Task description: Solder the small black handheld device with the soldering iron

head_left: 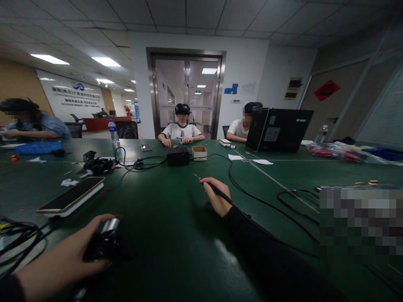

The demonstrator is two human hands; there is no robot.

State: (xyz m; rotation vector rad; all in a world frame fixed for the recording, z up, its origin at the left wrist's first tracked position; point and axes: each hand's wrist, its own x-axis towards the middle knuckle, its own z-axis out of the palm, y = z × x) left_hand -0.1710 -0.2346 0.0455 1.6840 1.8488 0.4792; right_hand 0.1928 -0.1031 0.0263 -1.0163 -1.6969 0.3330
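A slim black soldering iron (217, 191) is gripped like a pen in my right hand (219, 200). Its thin metal tip points up and left over the green table, and its cord trails back along my sleeve. At lower left, my left hand (67, 251) is closed around a black and silver object (105, 239) with a shiny cylindrical top and a bit of red. What kind of object it is cannot be told, as it is dark and partly covered by the fingers. Just beyond that hand lies a phone (72, 193) on a white block.
Across the green table (157, 201) stand a black box (178, 156) with cables, a small open carton (199, 153) and a large black computer case (278, 130). Black cables (22, 243) coil at left. Plastic bags (343, 152) lie far right. Several people sit around the table.
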